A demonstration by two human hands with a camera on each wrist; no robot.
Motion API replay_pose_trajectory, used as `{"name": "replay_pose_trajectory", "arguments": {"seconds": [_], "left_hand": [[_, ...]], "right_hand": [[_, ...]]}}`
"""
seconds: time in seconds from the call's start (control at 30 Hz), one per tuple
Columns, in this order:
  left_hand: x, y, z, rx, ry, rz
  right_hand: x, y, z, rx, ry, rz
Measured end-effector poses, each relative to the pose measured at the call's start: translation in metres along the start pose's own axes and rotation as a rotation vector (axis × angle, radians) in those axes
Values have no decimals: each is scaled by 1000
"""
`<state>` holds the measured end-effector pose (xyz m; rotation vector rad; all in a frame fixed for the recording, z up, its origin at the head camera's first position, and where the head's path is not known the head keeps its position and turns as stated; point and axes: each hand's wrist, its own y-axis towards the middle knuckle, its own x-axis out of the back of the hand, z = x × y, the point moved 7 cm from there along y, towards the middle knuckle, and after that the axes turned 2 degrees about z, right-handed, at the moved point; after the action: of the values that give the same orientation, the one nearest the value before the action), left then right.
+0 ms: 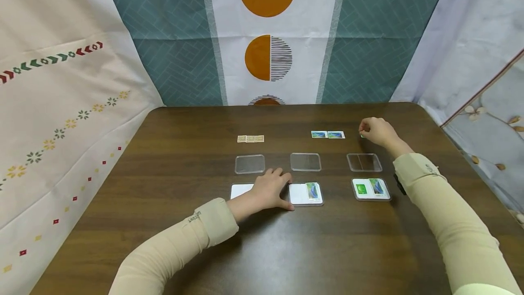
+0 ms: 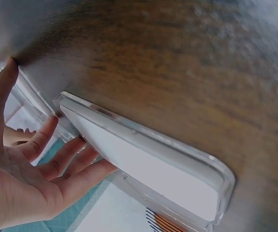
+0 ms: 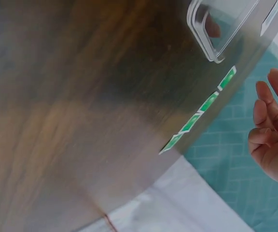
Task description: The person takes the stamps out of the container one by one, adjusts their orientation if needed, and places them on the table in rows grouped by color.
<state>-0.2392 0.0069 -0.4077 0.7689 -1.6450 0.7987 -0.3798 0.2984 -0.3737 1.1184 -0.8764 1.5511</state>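
My left hand [image 1: 268, 189] spreads its thumb and index finger along the left side of the middle clear case [image 1: 299, 201], fingertips right at its edge. That case holds a white card with a blue-green stamp [image 1: 312, 190] on its right half. The other fingers lie by the left case [image 2: 139, 154], which has a plain white card and is partly covered in the head view. At the far right, my right hand [image 1: 378, 131] hovers with loosely bent fingers over a row of several green stamps [image 3: 193, 123]. Nothing shows between its fingers in the right wrist view.
Behind the cases lie three clear lids [image 1: 249, 164]. The right case [image 1: 370, 197] holds a white card with a green and a blue stamp. Farther back are three small yellowish stamps [image 1: 250, 139] and two blue stamps [image 1: 327, 134]. Fabric [image 1: 172, 49] hangs behind the table.
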Motion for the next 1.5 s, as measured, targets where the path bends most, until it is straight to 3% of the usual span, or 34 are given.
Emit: {"name": "replay_pose_trajectory", "arguments": {"seconds": [0.27,0.83,1.33,1.5], "left_hand": [[1,0,3,2,0,10],[2,-2,1,0,1,8],[3,-3,-1,3,-5,-3],[3,-2,-1,2,-5,0]], "right_hand": [[-3,-13,24,62,12,11],[-12,-56,107,321,51,26],[-49,-80,148,418,110,111],[-58,-84,150,403,110,123]]}}
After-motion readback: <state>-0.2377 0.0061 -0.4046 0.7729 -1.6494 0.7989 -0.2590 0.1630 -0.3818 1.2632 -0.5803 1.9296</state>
